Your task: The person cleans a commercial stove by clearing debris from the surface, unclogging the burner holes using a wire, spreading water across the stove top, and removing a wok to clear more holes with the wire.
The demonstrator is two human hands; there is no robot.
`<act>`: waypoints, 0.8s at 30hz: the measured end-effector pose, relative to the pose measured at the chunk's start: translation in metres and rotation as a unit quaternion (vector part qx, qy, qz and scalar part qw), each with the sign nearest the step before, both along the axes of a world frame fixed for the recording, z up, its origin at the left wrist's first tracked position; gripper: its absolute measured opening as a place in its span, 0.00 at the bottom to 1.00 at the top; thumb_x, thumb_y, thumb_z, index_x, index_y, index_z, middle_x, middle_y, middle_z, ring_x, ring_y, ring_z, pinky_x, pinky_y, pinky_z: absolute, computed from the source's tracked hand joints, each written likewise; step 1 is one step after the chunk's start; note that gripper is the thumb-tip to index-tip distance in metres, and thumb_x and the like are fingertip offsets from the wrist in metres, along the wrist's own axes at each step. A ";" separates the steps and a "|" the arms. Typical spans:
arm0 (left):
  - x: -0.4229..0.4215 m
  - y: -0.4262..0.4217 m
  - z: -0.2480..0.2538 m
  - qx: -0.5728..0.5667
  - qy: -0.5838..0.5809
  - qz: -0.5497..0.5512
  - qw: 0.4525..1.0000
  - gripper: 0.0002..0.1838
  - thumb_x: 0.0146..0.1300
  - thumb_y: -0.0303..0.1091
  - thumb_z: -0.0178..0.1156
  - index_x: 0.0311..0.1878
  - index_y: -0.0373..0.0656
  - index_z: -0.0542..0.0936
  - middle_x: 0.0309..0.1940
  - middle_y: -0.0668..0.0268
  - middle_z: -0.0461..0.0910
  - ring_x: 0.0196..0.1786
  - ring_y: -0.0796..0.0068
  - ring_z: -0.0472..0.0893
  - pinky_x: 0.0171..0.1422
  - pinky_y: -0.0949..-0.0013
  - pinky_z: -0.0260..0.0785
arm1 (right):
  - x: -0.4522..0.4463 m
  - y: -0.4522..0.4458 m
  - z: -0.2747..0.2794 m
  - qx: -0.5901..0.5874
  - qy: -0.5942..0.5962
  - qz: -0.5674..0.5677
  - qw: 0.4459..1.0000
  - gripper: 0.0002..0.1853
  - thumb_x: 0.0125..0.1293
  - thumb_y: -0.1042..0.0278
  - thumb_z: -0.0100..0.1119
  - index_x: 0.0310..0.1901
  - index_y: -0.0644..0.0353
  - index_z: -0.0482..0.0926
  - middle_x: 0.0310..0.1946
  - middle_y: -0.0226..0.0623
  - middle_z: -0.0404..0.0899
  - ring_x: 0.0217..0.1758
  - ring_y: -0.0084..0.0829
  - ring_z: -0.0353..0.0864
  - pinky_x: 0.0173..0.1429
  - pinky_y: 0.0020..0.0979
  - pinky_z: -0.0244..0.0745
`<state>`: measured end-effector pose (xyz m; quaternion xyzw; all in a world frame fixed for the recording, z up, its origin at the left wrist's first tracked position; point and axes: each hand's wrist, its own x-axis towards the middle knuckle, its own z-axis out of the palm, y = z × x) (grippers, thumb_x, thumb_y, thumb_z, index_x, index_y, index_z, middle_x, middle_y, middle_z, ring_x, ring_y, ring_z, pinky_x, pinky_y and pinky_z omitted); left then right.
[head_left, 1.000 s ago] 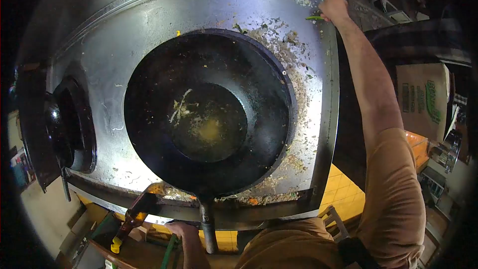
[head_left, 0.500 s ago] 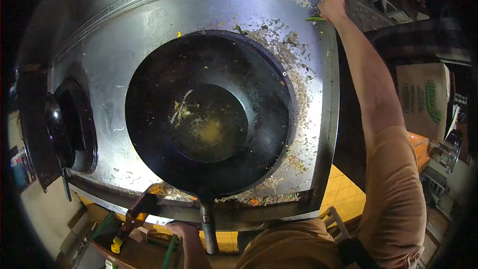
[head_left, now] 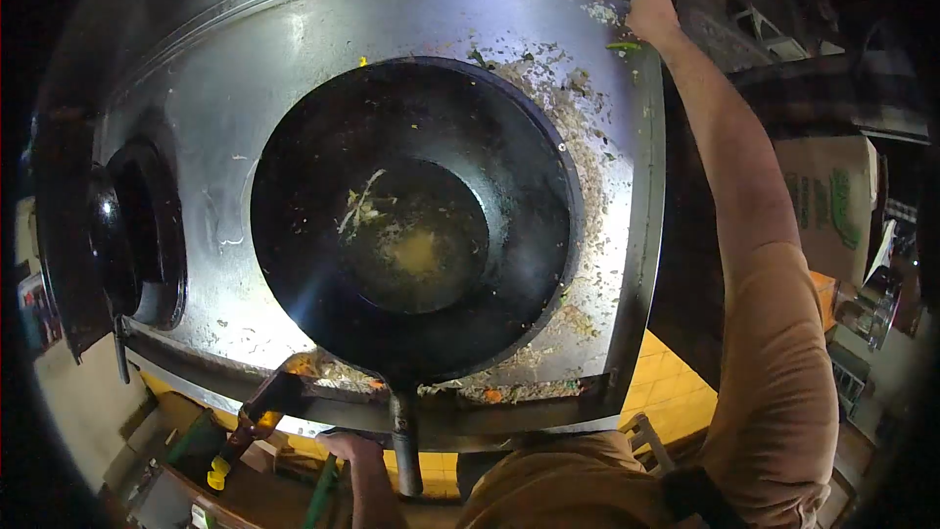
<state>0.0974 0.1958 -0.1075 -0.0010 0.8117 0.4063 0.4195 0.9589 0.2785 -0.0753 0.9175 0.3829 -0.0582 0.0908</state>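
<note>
A large black wok sits on the steel stove top, with a little cloudy liquid and pale scraps at its bottom. My right hand is closed at the far right corner of the stove, beside a green piece; what it grips is hidden. Below the front edge, left of the wok's handle, my left hand shows only in part, near the rim of the stove, and its fingers are hidden.
Food scraps litter the steel around the wok's right side. A bottle with a yellow cap leans at the front left edge. Another dark pan is at the left. A cardboard box stands at the right beyond my arm.
The view has shifted slightly. Both hands stay in nearly the same places, and the wok and its contents look the same.
</note>
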 end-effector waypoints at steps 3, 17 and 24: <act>-0.004 0.001 -0.005 -0.032 0.097 -0.020 0.995 0.35 0.73 0.59 0.35 0.65 0.38 0.70 0.62 0.51 0.72 0.58 0.52 0.77 0.63 0.46 0.73 | -0.010 0.002 -0.007 0.072 -0.065 -0.067 0.993 0.14 0.55 0.66 0.62 0.39 0.67 0.85 0.41 0.59 0.83 0.48 0.52 0.85 0.53 0.46 0.80; 0.024 0.003 0.010 -0.007 0.149 -0.045 0.988 0.34 0.73 0.58 0.36 0.64 0.37 0.70 0.61 0.51 0.72 0.57 0.53 0.77 0.61 0.46 0.74 | 0.013 -0.001 -0.020 0.069 -0.024 -0.062 0.995 0.11 0.57 0.67 0.60 0.34 0.67 0.85 0.30 0.48 0.84 0.34 0.44 0.86 0.44 0.40 0.83; 0.020 0.004 0.010 -0.012 0.136 -0.041 0.990 0.34 0.73 0.58 0.37 0.64 0.37 0.70 0.61 0.51 0.72 0.57 0.54 0.76 0.60 0.46 0.73 | -0.007 0.001 0.001 0.083 0.090 -0.131 0.984 0.11 0.54 0.71 0.57 0.18 0.62 0.83 0.12 0.37 0.80 0.18 0.32 0.84 0.33 0.33 0.83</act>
